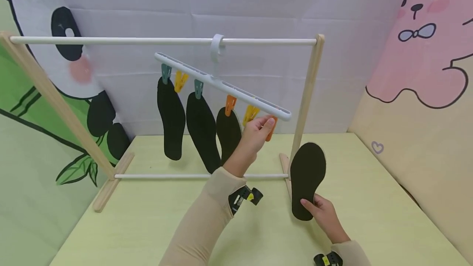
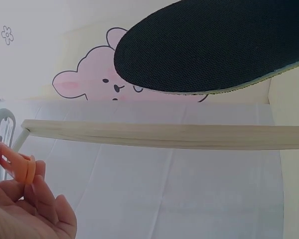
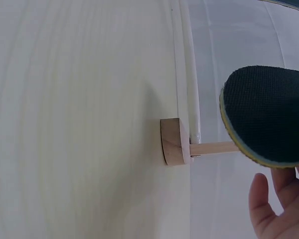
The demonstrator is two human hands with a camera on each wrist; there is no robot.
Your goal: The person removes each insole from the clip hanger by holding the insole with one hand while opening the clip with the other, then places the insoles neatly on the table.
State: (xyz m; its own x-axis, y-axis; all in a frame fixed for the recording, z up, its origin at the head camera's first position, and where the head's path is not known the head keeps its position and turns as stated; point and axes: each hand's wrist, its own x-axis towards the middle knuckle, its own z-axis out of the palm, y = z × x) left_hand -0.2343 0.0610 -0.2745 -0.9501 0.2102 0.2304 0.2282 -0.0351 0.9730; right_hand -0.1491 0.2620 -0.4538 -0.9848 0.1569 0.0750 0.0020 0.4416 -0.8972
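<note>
L hand (image 1: 252, 136) is pinching the orange plastic clothes clip (image 1: 272, 129) at the low R end of a long white plastic hanger bar (image 1: 221, 84), thumb on one side, fingers on the other; can't tell if the clip's jaws are apart. R hand (image 1: 327, 216) has a black fabric-topped shoe insole (image 1: 308, 175) by its narrow end, thumb on the front, wide end up. It's held above the table, lower than the clip & off to its R, not touching it afaict.

Hanger's white hook (image 1: 216, 46) is over the white top rod (image 1: 148, 41) of a wood-ended rack, bar tilted w/ the R end down. 3 more black insoles hang from it: far-L one (image 1: 171, 126) on a teal clip (image 1: 166, 73), middle one (image 1: 201, 130) on another teal clip (image 1: 198, 89), third (image 1: 227, 130) on an orange clip (image 1: 230, 105), partly hidden behind the L hand. Pale yellow tabletop (image 1: 369, 200) underneath, btw.
</note>
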